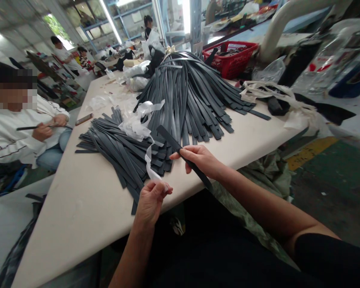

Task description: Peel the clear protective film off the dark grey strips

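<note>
My right hand [199,160] is closed around a dark grey strap [170,138], which slants from upper left down toward my lap. In my left hand [153,200], pinched between thumb and fingers, is the end of a thin white plastic strip [150,164]. That strip trails up to a crumpled white heap [139,124] lying on the straps. Just beyond my hands, a loose pile of dark straps [114,148] is spread on the table [69,204]. Behind it rises a bigger bundle of straps [186,92], tied at its top and fanned toward me.
A red plastic basket [232,60] stands behind the bundle. Cream strips [276,90] and clear bottles [325,64] occupy the right side. A phone [84,119] lies near the left table edge, beside a seated co-worker [24,124] holding a dark strap. Other people sit farther back.
</note>
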Demonstrator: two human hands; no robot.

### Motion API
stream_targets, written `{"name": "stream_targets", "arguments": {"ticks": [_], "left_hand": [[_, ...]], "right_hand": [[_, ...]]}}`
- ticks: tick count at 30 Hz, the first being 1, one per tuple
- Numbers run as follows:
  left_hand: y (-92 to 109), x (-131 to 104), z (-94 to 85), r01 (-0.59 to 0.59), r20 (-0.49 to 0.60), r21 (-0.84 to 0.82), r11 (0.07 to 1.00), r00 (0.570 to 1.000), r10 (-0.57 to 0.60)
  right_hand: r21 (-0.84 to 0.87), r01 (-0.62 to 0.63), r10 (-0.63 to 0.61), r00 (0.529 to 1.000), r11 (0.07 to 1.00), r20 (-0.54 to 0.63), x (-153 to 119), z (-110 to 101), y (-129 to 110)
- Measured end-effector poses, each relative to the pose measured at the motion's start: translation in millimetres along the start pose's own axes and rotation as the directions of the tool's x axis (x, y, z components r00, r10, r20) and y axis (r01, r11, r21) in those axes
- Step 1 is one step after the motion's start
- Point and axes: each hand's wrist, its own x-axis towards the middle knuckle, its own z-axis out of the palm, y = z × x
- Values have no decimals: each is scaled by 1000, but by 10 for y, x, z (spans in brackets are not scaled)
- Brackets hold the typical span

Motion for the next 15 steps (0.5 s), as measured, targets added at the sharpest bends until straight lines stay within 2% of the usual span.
{"name": "stream_targets", "arguments": {"ticks": [3, 5, 7, 10, 15], "left_hand": [[14, 69, 73, -11, -117, -134, 991, 993, -5], [11, 105, 121, 1, -186, -167, 986, 982, -33], [-8, 128, 162, 12, -207, -185, 983, 977, -51], [-39, 137, 218, 5, -176, -205, 979, 984, -42], [-41, 125, 289, 15, -154, -207, 978, 987, -48]], "right_hand": [[-220, 18, -30, 998, 975, -49, -432, -47, 60], [-381, 89, -107, 994, 920, -27, -699, -20, 118], [-482, 194, -213, 977, 854, 16, -888, 38, 182], [-537, 294, -312, 948, 790, 59, -999, 119, 274], [-598, 299, -343, 938, 744, 42, -969, 146, 369]]}}
